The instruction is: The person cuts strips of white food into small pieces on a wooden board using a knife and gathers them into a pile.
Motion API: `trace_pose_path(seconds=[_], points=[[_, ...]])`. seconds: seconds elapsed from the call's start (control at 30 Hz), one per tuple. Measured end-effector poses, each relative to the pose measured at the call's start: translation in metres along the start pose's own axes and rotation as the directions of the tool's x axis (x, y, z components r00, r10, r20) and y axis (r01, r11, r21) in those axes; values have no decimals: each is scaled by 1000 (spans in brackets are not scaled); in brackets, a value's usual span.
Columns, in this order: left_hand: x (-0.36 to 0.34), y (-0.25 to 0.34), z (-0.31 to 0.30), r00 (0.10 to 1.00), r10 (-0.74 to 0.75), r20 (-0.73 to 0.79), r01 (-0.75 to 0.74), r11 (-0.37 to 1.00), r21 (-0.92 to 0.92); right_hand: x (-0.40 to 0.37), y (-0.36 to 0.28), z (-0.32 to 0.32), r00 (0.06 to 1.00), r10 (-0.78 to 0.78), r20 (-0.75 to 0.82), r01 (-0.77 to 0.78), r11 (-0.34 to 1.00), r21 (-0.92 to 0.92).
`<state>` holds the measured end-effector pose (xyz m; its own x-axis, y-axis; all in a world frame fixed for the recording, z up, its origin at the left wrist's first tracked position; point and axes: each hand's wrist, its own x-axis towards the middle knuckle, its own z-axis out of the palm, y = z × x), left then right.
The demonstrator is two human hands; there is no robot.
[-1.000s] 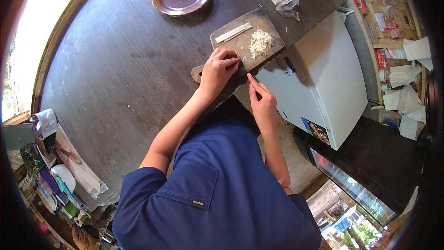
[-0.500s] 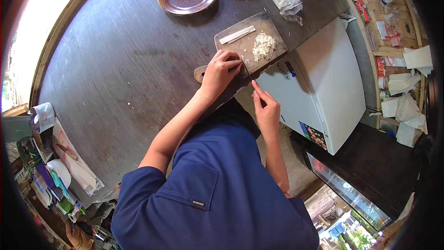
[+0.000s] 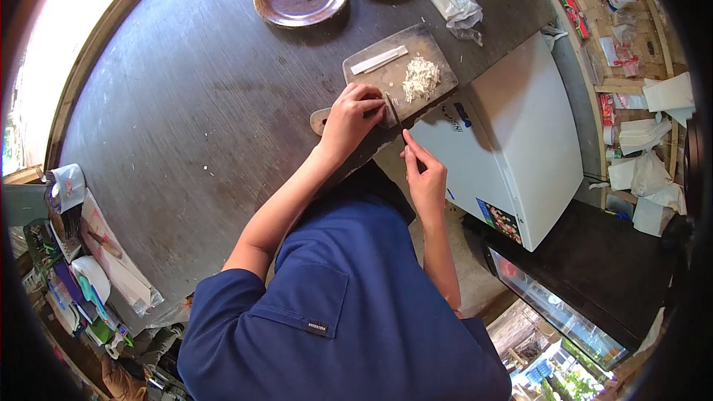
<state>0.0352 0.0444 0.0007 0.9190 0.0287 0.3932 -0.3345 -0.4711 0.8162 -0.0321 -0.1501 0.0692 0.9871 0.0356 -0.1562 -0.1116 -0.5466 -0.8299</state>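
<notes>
Here, right hand (image 3: 426,172) holds knife (image 3: 394,112) across table edge (image 3: 367,154).

Glossy dark plate (image 3: 301,10); matt worn-wood board (image 3: 380,73); crinkled plastic bag (image 3: 451,1).

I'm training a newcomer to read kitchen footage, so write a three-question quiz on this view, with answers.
1. True or false: the right hand holds the knife.
2. Multiple choice: what lies on the cutting board beside the shredded pile?
a) a spoon
b) long white strips
c) a whole egg
3. Fill in: the plastic bag lies directly on the ____, off the cutting board.

Key: 1 true; 2 b; 3 table.
</notes>
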Motion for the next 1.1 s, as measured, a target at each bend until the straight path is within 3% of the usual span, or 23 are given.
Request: trace_pose_path(seconds=[0.1, 0.17, 0.43, 0.5, 0.57, 0.6, 0.7, 0.77, 0.97, 1.1], points=[[-3, 2, 0, 1000, 6, -1, -6, 999, 36, -4, -2, 0, 999, 27, 21, -26, 999, -43], [-2, 2, -1, 1000, 6, 14, -6, 999, 39, -4, 1, 2, 997, -74, -8, 74, 994, -79], [0, 3, 1, 1000, 8, 17, -8, 1000, 22, 4, 6, 11, 994, -105, -40, 102, 991, -83], [1, 3, -3, 1000, 4, 9, -4, 999, 34, 12, 5, 5, 993, 113, 26, -116, 982, 149], [1, 5, -5, 955, -296, -5, 282, 915, -288, 9, 9, 6, 997, 69, 33, -73, 987, 142], [2, 5, -9, 955, -297, -10, 282, 915, -289, 2, 11, 4, 999, 38, 30, -42, 991, 131], [7, 2, -23, 953, -278, -116, 246, 941, -234, -3, 12, -1, 999, 23, 33, -27, 990, 141], [9, -5, -30, 967, -151, -205, 158, 987, 17, -3, 6, -4, 985, 106, 133, -130, 974, 187], [28, -12, -32, 986, -62, -157, 98, 966, 238, 42, 12, -30, 938, 248, 244, -300, 932, 205], [37, -8, -32, 986, -34, -161, 96, 914, 395, 39, 10, -44, 954, 190, 233, -253, 926, 279]])
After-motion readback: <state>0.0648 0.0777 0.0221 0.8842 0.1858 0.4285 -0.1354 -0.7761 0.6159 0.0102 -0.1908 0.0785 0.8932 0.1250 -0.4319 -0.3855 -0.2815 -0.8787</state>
